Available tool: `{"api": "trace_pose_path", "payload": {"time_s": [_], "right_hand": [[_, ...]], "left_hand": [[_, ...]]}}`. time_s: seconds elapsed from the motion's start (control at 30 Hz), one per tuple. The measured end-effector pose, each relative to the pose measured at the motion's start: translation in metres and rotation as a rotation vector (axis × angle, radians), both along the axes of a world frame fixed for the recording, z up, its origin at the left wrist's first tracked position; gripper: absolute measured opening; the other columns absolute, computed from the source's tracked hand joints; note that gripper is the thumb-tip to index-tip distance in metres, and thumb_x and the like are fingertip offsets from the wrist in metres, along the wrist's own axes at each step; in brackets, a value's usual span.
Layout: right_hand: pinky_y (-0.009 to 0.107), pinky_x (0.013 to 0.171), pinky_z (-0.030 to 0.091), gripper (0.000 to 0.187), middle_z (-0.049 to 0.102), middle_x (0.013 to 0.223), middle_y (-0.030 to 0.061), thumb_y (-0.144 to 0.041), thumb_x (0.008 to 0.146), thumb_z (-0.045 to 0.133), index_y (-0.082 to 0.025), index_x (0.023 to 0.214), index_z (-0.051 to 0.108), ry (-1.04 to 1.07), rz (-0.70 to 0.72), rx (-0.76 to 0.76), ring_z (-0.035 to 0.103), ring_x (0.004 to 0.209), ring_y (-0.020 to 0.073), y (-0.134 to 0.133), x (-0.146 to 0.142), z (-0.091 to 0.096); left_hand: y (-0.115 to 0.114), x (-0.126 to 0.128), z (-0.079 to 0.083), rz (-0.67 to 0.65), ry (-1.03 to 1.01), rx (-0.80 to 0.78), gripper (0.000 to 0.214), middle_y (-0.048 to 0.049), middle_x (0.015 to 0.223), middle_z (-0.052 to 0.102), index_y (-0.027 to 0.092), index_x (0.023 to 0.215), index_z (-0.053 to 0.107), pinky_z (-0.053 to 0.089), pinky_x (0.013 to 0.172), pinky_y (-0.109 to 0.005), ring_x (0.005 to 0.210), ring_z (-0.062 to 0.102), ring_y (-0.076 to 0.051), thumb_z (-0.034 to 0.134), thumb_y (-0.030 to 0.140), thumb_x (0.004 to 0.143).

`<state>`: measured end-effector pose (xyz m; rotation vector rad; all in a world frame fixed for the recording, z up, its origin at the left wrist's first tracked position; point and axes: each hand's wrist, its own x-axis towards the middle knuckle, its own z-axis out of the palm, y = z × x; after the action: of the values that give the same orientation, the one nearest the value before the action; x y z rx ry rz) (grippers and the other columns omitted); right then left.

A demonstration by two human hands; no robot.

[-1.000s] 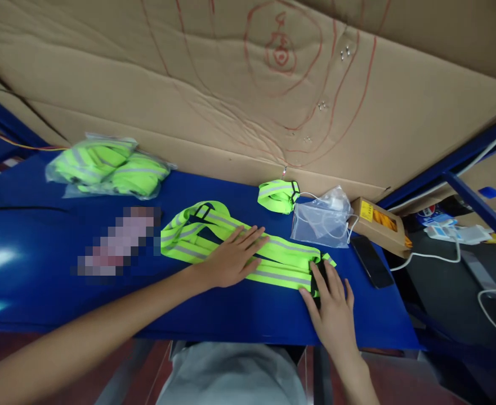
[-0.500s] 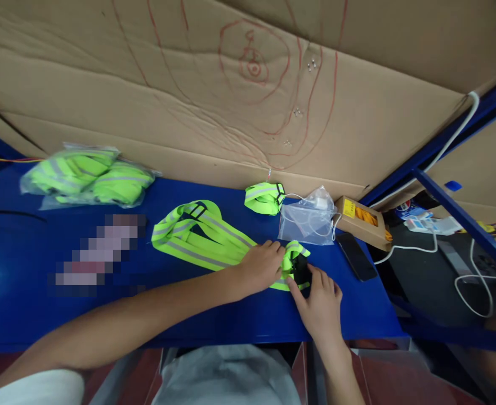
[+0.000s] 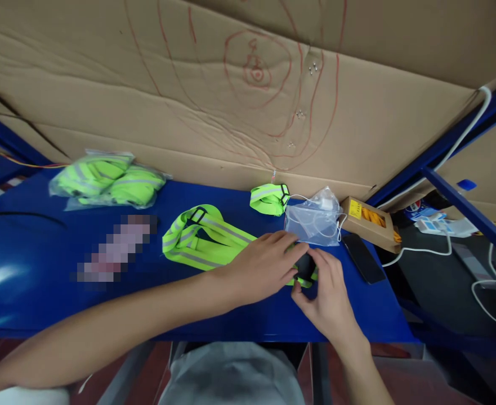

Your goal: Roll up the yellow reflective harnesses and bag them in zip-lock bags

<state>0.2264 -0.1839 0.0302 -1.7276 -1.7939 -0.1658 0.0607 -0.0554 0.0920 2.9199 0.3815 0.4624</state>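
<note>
Fluorescent-green strap [image 3: 199, 260] lies across your worktop [image 3: 268, 324], looped at left. Your left hand [image 3: 265, 265] bends over its right end; at the black piece [image 3: 304, 267], your right hand [image 3: 327, 289] curls. Whether either grips is unclear. Phone [image 3: 363, 259]: farther right.

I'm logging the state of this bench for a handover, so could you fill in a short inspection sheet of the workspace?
Surface: blue table, light glare on its left side.
Job's things: neon strap laid in a loop; its black end piece is at the hands.
Clutter: bagged straps, small coiled strap, clear plastic bag, cardboard box, phone, a pixelated item that can't be identified.
Hands: left hand and right hand meet at the black end piece; exact grip partly hidden.
Cables: black cable at far left; white cable right of the phone.
Surroundings: cardboard wall with red marker lines; blue frame at right.
</note>
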Motion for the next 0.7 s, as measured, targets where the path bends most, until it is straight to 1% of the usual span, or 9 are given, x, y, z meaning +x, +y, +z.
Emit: {"api": "trace_pose_path", "payload": {"time_s": [0.07,0.1,0.2,0.23,0.33,0.43,0.53,0.63,0.7], "right_hand": [[0.056,0.104,0.054,0.068,0.056,0.137,0.0165,-0.020,0.089,0.064,-0.021,0.151,0.036,-0.009,0.058,0.050,0.055,0.130,0.0339,0.000,0.000,0.013],[0.057,0.104,0.054,0.067,0.057,0.137,0.0161,-0.019,0.088,0.065,-0.022,0.150,0.038,-0.015,0.084,0.075,0.055,0.130,0.0335,-0.001,0.001,0.019],[0.057,0.106,0.053,0.063,0.058,0.138,0.0154,-0.017,0.087,0.066,-0.023,0.145,0.042,-0.045,0.144,0.114,0.056,0.131,0.0326,-0.003,0.003,0.038],[0.057,0.106,0.053,0.062,0.058,0.139,0.0156,-0.016,0.087,0.066,-0.023,0.144,0.043,-0.061,0.167,0.111,0.056,0.132,0.0321,-0.004,0.004,0.045],[0.055,0.108,0.053,0.063,0.060,0.139,0.0157,-0.017,0.087,0.069,-0.021,0.145,0.043,-0.115,0.222,0.136,0.056,0.134,0.0313,-0.007,0.005,0.069],[0.057,0.111,0.050,0.072,0.060,0.140,0.0152,-0.027,0.089,0.072,-0.022,0.152,0.039,-0.192,0.188,0.170,0.056,0.134,0.0332,-0.007,0.002,0.094],[0.052,0.109,0.052,0.070,0.059,0.141,0.0162,-0.027,0.093,0.065,-0.020,0.157,0.037,-0.281,0.127,0.096,0.058,0.131,0.0333,-0.005,-0.003,0.112],[0.048,0.103,0.054,0.058,0.064,0.133,0.0140,-0.019,0.092,0.059,-0.020,0.149,0.049,-0.328,0.129,0.087,0.063,0.121,0.0310,0.002,-0.003,0.120],[0.047,0.100,0.055,0.051,0.067,0.128,0.0124,-0.021,0.092,0.059,-0.022,0.143,0.056,-0.298,0.078,0.133,0.066,0.117,0.0301,0.007,0.007,0.121]], "left_hand": [[0.002,-0.002,0.003,-0.010,0.024,-0.052,0.032,-0.0105,0.124,0.065,0.016,0.129,0.056,0.057,0.092,-0.038,0.111,0.067,-0.025,0.061,0.027,0.100],[0.003,-0.004,0.005,-0.024,0.021,-0.054,0.029,-0.0099,0.122,0.066,0.017,0.128,0.057,0.057,0.091,-0.036,0.110,0.067,-0.025,0.060,0.027,0.101],[0.003,-0.010,0.014,-0.091,-0.016,0.042,0.020,-0.0102,0.121,0.067,0.018,0.122,0.061,0.057,0.093,-0.036,0.118,0.065,-0.026,0.055,0.023,0.103],[0.003,-0.012,0.019,-0.099,-0.016,0.073,0.019,-0.0101,0.119,0.068,0.018,0.120,0.061,0.057,0.090,-0.035,0.115,0.066,-0.026,0.055,0.023,0.103],[0.002,-0.017,0.043,-0.061,0.017,0.133,0.017,-0.0093,0.108,0.070,0.017,0.113,0.062,0.058,0.072,-0.034,0.094,0.071,-0.024,0.055,0.028,0.102],[0.000,-0.020,0.072,-0.060,0.025,0.231,0.020,-0.0090,0.097,0.070,0.017,0.107,0.064,0.054,0.061,-0.032,0.081,0.070,-0.023,0.050,0.031,0.103],[-0.002,-0.027,0.090,-0.077,0.004,0.266,0.027,-0.0076,0.089,0.069,0.019,0.100,0.066,0.054,0.061,-0.031,0.075,0.070,-0.021,0.044,0.032,0.105],[0.000,-0.040,0.092,-0.042,-0.060,0.168,0.027,-0.0051,0.092,0.071,0.022,0.101,0.067,0.058,0.069,-0.030,0.081,0.073,-0.020,0.046,0.038,0.105],[0.008,-0.052,0.091,0.023,-0.156,0.133,0.027,-0.0038,0.095,0.072,0.022,0.104,0.068,0.061,0.077,-0.032,0.086,0.075,-0.020,0.049,0.041,0.104]]}}
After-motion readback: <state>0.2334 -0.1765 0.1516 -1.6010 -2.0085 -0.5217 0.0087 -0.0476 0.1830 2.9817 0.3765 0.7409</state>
